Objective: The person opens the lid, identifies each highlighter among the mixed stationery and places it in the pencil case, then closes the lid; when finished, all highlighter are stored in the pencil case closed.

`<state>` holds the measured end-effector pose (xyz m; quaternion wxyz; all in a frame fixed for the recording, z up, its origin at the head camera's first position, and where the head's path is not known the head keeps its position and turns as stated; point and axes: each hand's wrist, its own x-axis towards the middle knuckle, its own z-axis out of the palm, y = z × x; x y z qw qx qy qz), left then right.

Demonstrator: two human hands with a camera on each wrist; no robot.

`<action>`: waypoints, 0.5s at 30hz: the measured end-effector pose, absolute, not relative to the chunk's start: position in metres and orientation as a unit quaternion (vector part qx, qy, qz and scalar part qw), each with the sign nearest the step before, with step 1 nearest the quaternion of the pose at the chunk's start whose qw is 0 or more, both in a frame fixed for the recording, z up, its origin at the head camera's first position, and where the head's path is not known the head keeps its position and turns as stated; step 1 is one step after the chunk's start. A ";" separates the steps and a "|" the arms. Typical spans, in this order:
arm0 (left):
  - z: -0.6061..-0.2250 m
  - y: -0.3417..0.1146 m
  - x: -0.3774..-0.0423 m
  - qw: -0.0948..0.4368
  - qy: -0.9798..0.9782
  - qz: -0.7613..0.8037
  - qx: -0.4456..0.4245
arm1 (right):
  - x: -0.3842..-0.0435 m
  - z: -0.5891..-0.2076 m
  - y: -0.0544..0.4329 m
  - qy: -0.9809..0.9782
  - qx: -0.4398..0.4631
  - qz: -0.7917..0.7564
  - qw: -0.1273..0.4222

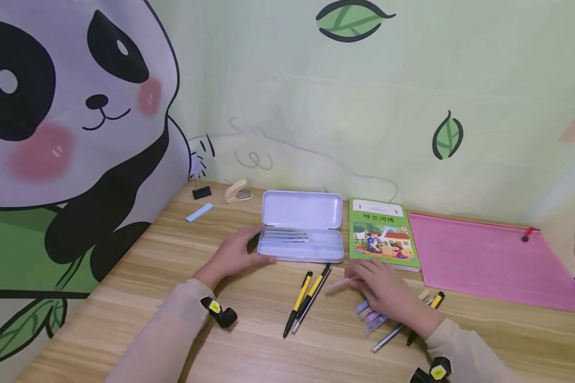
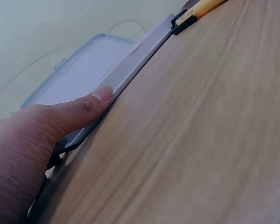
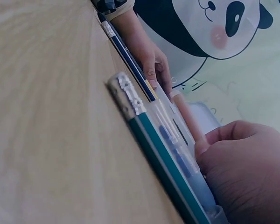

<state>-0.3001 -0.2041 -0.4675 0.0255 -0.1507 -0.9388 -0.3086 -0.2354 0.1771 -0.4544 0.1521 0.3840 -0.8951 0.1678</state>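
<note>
A white pencil case (image 1: 301,259) lies with its lid up and several slim pens or pencils (image 1: 285,235) in its upper compartment. My left hand (image 1: 235,254) holds the case by its left end, and the thumb (image 2: 95,98) lies along the front wall in the left wrist view. My right hand (image 1: 383,287) pinches a slim pale pink pen (image 1: 337,285), which points left toward the case. Below that hand are several pale markers (image 1: 371,317), a pencil (image 1: 388,338) and a yellow-black pen (image 1: 436,303). A green pencil (image 3: 154,158) crosses the right wrist view up close.
Two yellow-black pens (image 1: 299,303) and a pencil (image 1: 311,300) lie in front of the case. Right of it are a green book (image 1: 383,234) and a pink zip pouch (image 1: 498,260). A stapler (image 1: 238,191), a black binder clip (image 1: 202,192) and a blue strip (image 1: 199,212) sit back left.
</note>
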 end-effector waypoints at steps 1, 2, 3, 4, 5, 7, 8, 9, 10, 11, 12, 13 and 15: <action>-0.467 -0.204 -0.300 0.025 -0.939 -0.309 -0.151 | -0.236 -0.454 0.178 -0.892 0.389 0.172 0.156; -0.467 -0.204 -0.301 0.026 -0.939 -0.309 -0.151 | -0.237 -0.454 0.178 -0.887 0.394 0.178 0.160; -0.467 -0.204 -0.301 0.026 -0.939 -0.309 -0.151 | -0.237 -0.454 0.179 -0.884 0.398 0.182 0.161; -0.467 -0.204 -0.301 0.026 -0.939 -0.310 -0.149 | -0.238 -0.453 0.179 -0.882 0.401 0.187 0.163; -0.466 -0.204 -0.301 0.027 -0.938 -0.311 -0.150 | -0.238 -0.453 0.179 -0.880 0.402 0.191 0.164; -0.465 -0.204 -0.300 0.029 -0.938 -0.312 -0.149 | -0.240 -0.453 0.179 -0.879 0.400 0.199 0.166; -0.465 -0.204 -0.300 0.031 -0.938 -0.312 -0.150 | -0.240 -0.453 0.179 -0.879 0.397 0.202 0.168; -0.464 -0.204 -0.300 0.031 -0.937 -0.313 -0.150 | -0.240 -0.453 0.179 -0.880 0.394 0.206 0.169; -0.464 -0.204 -0.300 0.031 -0.937 -0.314 -0.150 | -0.240 -0.453 0.179 -0.878 0.393 0.212 0.173; -0.464 -0.203 -0.299 0.031 -0.936 -0.315 -0.151 | -0.241 -0.453 0.179 -0.877 0.391 0.218 0.175; -0.464 -0.203 -0.299 0.030 -0.937 -0.315 -0.149 | -0.240 -0.454 0.179 -0.875 0.390 0.224 0.179; -0.464 -0.203 -0.299 0.028 -0.937 -0.316 -0.148 | -0.240 -0.454 0.179 -0.873 0.390 0.231 0.182; -0.464 -0.203 -0.298 0.024 -0.937 -0.318 -0.146 | -0.240 -0.455 0.180 -0.869 0.384 0.247 0.189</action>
